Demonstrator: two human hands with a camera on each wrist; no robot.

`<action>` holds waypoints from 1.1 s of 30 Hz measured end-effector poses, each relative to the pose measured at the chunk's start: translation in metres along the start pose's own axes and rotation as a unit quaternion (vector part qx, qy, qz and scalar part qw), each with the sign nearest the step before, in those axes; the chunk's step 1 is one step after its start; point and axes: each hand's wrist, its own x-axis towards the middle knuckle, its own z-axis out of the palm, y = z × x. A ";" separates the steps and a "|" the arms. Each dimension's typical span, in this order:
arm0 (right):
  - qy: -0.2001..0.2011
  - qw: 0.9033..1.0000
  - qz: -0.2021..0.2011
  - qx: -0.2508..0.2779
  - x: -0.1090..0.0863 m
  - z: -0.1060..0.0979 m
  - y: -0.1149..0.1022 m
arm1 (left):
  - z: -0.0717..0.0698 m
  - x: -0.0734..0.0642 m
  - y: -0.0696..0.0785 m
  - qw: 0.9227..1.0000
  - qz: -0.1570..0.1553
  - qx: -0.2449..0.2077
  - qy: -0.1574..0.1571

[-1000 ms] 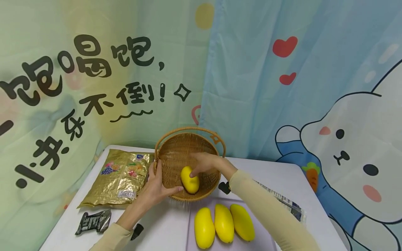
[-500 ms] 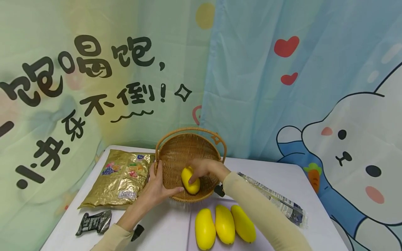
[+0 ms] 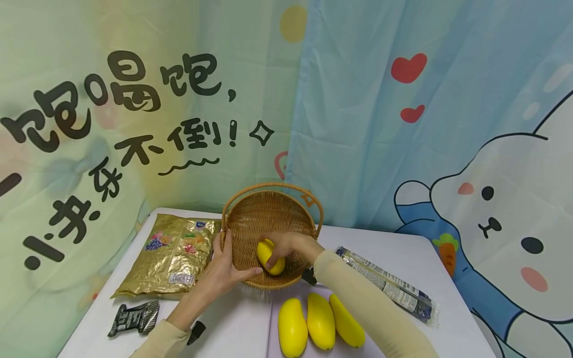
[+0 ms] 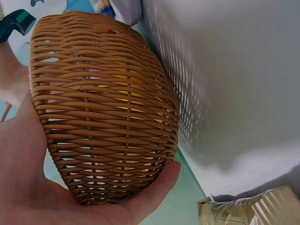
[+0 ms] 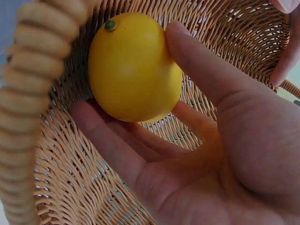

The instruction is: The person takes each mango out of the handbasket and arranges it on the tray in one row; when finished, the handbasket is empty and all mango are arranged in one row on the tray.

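A brown wicker basket [image 3: 243, 223] with an arched handle is tipped so its mouth faces me in the head view. My left hand [image 3: 227, 266] grips its left side, and in the left wrist view the fingers lie along the woven outer wall [image 4: 108, 117]. Inside the basket is a yellow mango [image 5: 131, 65] with a green stem spot. My right hand [image 3: 288, 244] reaches in over the right rim and holds this mango. In the right wrist view its thumb presses one side and its fingers curl beneath, partly hidden.
Several yellow mangoes [image 3: 293, 328] lie in a row on a light purple tray [image 3: 273, 303] in front. A gold snack bag [image 3: 179, 253] and a small black packet [image 3: 133, 318] lie at left. A long plastic packet [image 3: 387, 283] lies at right, partly behind the right sleeve.
My right hand has moved slightly down and left, closing round the mango. The mango has shifted a little. My left hand stays on the basket.
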 end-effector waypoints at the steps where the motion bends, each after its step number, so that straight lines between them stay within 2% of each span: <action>1: -0.001 1.000 0.001 0.001 0.000 0.000 0.000 | 0.000 0.000 0.000 1.000 0.000 0.000 0.000; 9: -0.013 0.998 0.003 0.059 0.000 0.001 0.000 | 0.000 0.000 0.001 1.000 -0.001 0.003 0.003; 16: -0.010 0.997 0.003 0.077 -0.003 -0.003 0.002 | 0.000 -0.001 0.001 1.000 0.000 0.001 0.002; 24: 0.004 0.999 -0.021 0.044 -0.014 -0.016 0.001 | 0.000 -0.001 0.001 1.000 0.001 0.001 0.005; 33: 0.040 0.999 -0.019 0.017 -0.037 -0.033 -0.002 | 0.001 0.000 0.000 1.000 -0.001 0.005 -0.001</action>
